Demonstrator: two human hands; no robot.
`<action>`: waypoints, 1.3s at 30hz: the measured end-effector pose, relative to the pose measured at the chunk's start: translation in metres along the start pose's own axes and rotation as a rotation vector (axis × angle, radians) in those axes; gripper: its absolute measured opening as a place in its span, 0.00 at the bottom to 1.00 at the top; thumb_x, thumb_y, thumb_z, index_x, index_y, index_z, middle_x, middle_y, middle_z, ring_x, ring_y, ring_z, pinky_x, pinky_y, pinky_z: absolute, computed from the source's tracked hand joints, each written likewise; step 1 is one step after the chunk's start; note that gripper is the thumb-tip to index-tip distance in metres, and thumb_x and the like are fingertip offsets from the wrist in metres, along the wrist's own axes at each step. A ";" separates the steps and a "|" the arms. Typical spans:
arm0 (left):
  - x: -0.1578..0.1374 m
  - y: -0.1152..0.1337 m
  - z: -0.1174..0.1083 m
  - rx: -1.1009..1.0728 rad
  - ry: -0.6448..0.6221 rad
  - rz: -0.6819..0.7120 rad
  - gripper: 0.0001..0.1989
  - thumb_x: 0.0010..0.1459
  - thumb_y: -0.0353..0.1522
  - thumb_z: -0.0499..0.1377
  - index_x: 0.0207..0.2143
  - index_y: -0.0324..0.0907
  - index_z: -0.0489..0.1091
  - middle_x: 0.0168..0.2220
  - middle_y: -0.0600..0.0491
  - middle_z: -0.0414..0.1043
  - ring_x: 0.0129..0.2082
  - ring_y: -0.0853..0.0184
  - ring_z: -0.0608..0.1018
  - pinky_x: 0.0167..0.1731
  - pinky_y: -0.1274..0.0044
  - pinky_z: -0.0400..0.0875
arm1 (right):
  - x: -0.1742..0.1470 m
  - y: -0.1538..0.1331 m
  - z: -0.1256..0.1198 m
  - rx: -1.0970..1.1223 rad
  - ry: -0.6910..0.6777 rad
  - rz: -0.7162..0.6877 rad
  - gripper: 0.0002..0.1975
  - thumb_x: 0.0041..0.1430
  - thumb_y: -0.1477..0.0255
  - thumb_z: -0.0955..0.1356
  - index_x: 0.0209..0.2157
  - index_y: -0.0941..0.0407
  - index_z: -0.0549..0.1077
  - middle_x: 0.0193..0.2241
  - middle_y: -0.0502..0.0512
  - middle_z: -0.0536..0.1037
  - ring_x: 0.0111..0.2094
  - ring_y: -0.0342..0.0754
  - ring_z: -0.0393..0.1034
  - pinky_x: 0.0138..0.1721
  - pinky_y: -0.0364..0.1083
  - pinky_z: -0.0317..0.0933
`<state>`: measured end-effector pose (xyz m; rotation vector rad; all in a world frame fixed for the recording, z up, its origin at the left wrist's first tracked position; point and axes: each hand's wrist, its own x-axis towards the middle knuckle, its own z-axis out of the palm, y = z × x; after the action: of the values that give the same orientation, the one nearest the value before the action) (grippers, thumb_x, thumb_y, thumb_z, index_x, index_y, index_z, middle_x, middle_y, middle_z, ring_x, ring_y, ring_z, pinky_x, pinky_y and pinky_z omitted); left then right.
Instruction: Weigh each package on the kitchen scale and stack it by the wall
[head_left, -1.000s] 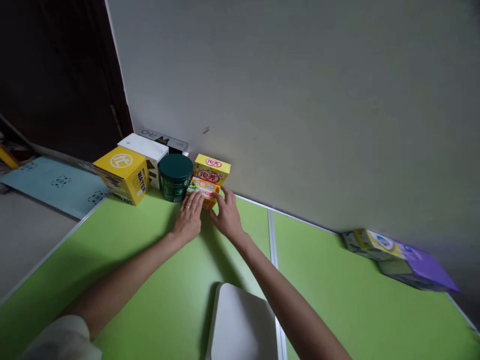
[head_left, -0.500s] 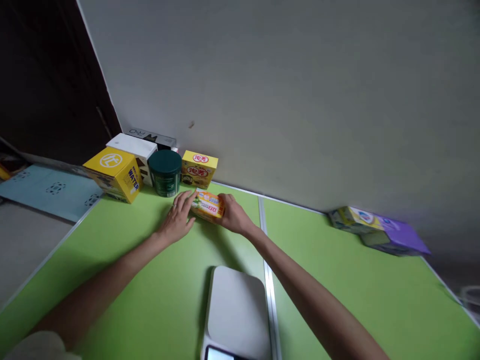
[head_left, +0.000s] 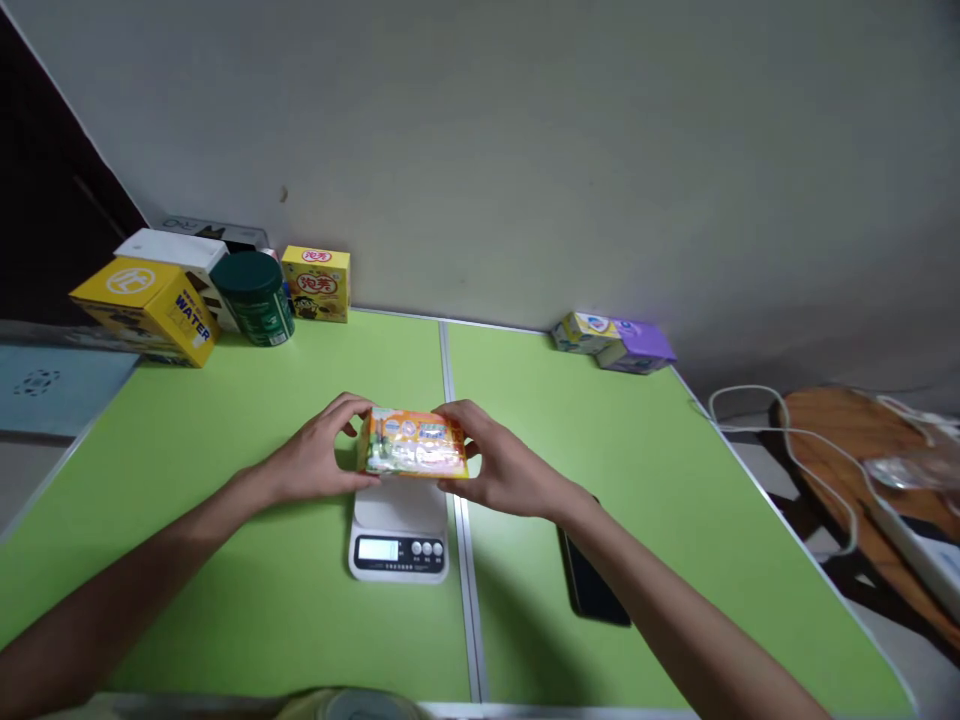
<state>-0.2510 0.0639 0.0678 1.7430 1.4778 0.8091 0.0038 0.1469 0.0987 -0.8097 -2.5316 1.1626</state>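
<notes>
Between my two hands is an orange, shiny-wrapped package with coloured print. My left hand grips its left end, thumb below and fingers above. At the right end my right hand holds it the same way. The package is over the back part of a white kitchen scale, whose lit display and several round buttons face me. Whether the package touches the scale's plate cannot be seen clearly.
At the back left stand a yellow box, a white box, a green tub and a small yellow box. A purple box is at the back right. A black phone lies beneath my right forearm.
Both hands have brought the orange package from beside the green tub toward me, over the scale. My left hand has closed on its end. The view has swung right.
</notes>
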 end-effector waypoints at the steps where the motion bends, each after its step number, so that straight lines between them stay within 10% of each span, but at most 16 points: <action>1: -0.005 0.001 0.005 0.001 0.004 -0.021 0.33 0.44 0.37 0.68 0.52 0.44 0.62 0.53 0.48 0.65 0.45 0.60 0.75 0.44 0.67 0.76 | -0.004 0.000 0.004 -0.012 -0.011 0.007 0.29 0.48 0.76 0.72 0.52 0.55 0.62 0.48 0.60 0.68 0.41 0.50 0.70 0.38 0.49 0.70; 17: -0.026 -0.035 0.028 -0.014 -0.104 -0.184 0.49 0.48 0.39 0.67 0.67 0.48 0.45 0.68 0.41 0.46 0.63 0.48 0.62 0.59 0.57 0.63 | -0.030 0.039 0.029 0.080 -0.007 0.090 0.44 0.52 0.69 0.71 0.66 0.47 0.46 0.61 0.64 0.57 0.35 0.46 0.70 0.41 0.56 0.73; 27: -0.040 -0.058 0.002 0.037 -0.019 -0.178 0.41 0.49 0.42 0.64 0.64 0.49 0.53 0.62 0.45 0.57 0.59 0.54 0.68 0.57 0.60 0.66 | -0.059 0.059 0.016 0.182 0.051 0.292 0.45 0.52 0.63 0.71 0.67 0.49 0.47 0.62 0.65 0.59 0.37 0.47 0.71 0.46 0.57 0.71; 39: 0.001 -0.013 0.026 0.078 -0.076 -0.168 0.31 0.41 0.38 0.68 0.48 0.45 0.65 0.46 0.48 0.71 0.44 0.55 0.78 0.45 0.63 0.76 | -0.018 0.054 0.050 0.255 0.038 0.093 0.45 0.44 0.69 0.76 0.62 0.59 0.55 0.49 0.63 0.71 0.32 0.46 0.69 0.34 0.49 0.70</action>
<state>-0.2362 0.0627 0.0427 1.6612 1.5983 0.5992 0.0180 0.1340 0.0255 -0.8810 -2.2742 1.4476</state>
